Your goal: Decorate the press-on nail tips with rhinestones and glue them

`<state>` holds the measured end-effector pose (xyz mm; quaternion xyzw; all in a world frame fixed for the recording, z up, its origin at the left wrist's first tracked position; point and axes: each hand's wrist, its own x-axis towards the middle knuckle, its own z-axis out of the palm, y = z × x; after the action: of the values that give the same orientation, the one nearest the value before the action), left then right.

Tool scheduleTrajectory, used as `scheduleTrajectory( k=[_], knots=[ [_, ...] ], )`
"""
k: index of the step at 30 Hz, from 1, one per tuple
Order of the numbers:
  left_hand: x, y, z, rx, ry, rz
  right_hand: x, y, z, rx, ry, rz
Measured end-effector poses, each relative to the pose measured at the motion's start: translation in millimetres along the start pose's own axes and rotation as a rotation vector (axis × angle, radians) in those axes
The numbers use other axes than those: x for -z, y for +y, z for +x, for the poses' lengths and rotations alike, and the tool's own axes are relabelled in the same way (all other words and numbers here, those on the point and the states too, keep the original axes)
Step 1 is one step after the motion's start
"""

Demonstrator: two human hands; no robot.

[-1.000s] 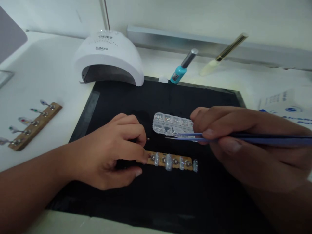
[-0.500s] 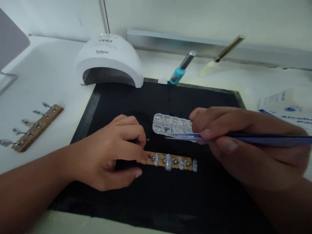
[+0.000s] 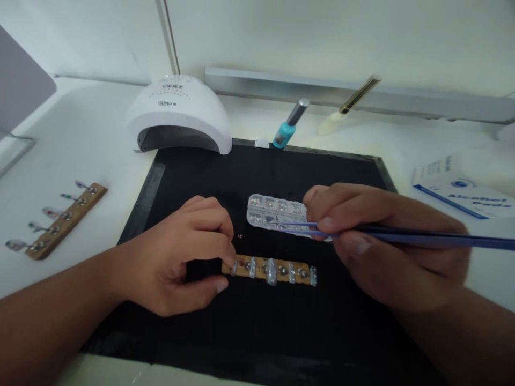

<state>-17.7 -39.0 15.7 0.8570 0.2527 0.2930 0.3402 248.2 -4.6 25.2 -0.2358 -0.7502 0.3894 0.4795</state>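
My right hand (image 3: 386,241) pinches blue tweezers (image 3: 386,233) between thumb and fingers. Their thin tips reach over a clear compartment case (image 3: 257,222) of small rhinestones, at its front row; I cannot tell whether the tips hold a stone. My left hand (image 3: 185,252) has its index fingertip on the left end of a wooden nail stand (image 3: 298,274), thumb spread apart below. Several glittery clear false nails (image 3: 271,272) are set along this stand, among round metal studs. A tiny reddish stone (image 3: 240,236) lies on the black mat between stand and case.
Under everything lies a black mat (image 3: 257,327). A white nail lamp (image 3: 181,112) stands behind it, with a turquoise polish bottle (image 3: 284,134) and a pale bottle (image 3: 332,123). At left is another wooden stand (image 3: 74,220) with decorated nails; at right, an alcohol pads box (image 3: 462,187).
The tweezers have moved left and dipped toward the case's front row. My left index finger has shifted left, uncovering more of the stand's end. The whole view has shifted slightly.
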Motion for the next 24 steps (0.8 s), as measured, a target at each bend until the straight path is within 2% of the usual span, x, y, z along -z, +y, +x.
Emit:
scheduleTrajectory(
  k=[3,9,15,19,24],
  knots=[
    [-0.8,-0.2,0.9,0.000,0.015,0.001,0.7,5.5,0.2,0.068,-0.011,0.037],
    [-1.5,-3.5,4.9,-0.036,0.062,0.021,7.0,13.5,2.1,0.078,0.027,-0.034],
    [2.7,-12.0,12.1,-0.023,0.157,0.145,11.6,16.3,5.3,0.223,0.095,-0.163],
    [-3.2,-21.0,14.8,-0.008,0.250,0.236,13.3,20.2,0.8,0.274,0.093,-0.261],
    [-13.4,-34.6,8.3,0.045,0.280,0.286,11.8,12.4,-10.7,0.306,0.079,-0.333]
  ],
)
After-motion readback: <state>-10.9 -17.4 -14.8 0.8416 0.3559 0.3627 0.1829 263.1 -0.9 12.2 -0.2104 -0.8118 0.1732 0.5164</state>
